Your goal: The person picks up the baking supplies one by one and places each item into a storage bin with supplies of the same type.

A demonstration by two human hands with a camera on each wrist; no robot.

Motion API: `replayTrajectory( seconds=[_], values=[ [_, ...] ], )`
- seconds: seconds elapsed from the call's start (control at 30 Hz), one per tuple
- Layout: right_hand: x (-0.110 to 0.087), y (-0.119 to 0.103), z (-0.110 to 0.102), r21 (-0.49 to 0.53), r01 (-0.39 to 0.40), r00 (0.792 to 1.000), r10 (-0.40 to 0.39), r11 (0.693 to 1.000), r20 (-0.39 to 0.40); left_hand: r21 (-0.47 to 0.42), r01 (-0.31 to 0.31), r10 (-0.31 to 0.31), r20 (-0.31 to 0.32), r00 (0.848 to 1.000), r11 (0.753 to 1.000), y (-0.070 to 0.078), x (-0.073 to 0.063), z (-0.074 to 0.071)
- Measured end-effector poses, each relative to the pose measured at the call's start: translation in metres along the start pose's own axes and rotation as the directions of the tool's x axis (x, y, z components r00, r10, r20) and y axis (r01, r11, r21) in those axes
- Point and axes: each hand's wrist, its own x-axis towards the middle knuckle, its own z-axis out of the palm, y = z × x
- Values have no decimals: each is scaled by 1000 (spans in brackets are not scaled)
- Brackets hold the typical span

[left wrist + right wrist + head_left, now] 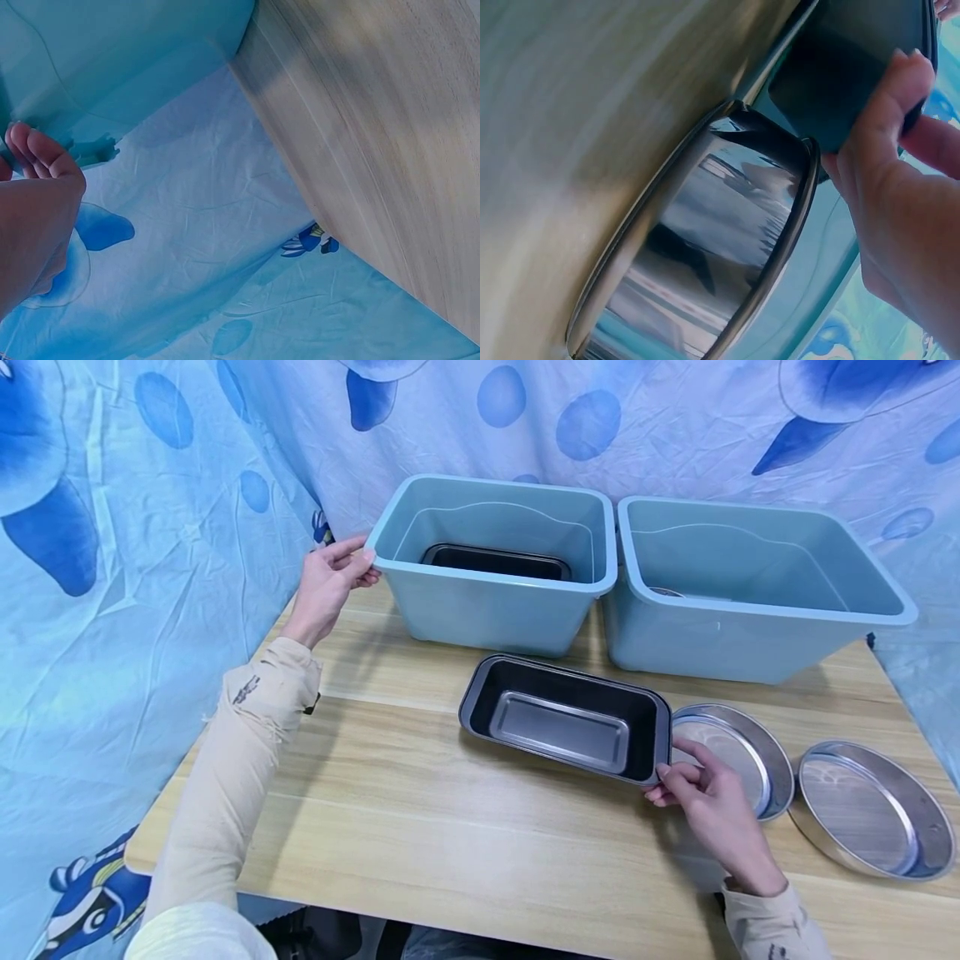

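A dark loaf pan (pixel 558 731) hangs tilted over the middle of the table, its shadow on the wood beneath. My right hand (pixel 708 806) pinches its right end by the rim, thumb on top and fingers below. In the right wrist view the thumb lies along the edge of the pan (pixel 840 82). My left hand (pixel 330 585) grips the left front corner of the left blue bin (pixel 487 614) by its rim. Inside that bin sits another dark loaf pan (pixel 495 562), partly hidden by the front wall. The left wrist view shows curled fingers (pixel 49 154) at the bin's rim.
Beside it stands a second blue bin (pixel 720 643), with part of a metal rim (pixel 666 592) visible inside. Two round silver cake tins (pixel 738 756) (pixel 870 814) lie at the table's right; the nearer one to the pan sits behind my right hand. A patterned curtain (pixel 540 435) hangs behind.
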Motion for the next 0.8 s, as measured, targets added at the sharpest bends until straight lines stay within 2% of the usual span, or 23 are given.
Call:
replayTrajectory(
  seconds=[0.23, 0.43, 0.8],
  values=[
    [3, 2, -2, 109, 39, 997, -33, 993, -63, -6, -1, 1, 1, 1000, 1000, 0, 0, 1],
    [2, 0, -1, 218, 83, 992, -61, 972, -106, -6, -4, 4, 3, 1000, 1000, -1, 1, 1],
    [-1, -2, 1, 306, 162, 982, -123, 938, -143, 3, 2, -2, -7, 1000, 1000, -1, 1, -1]
  ],
)
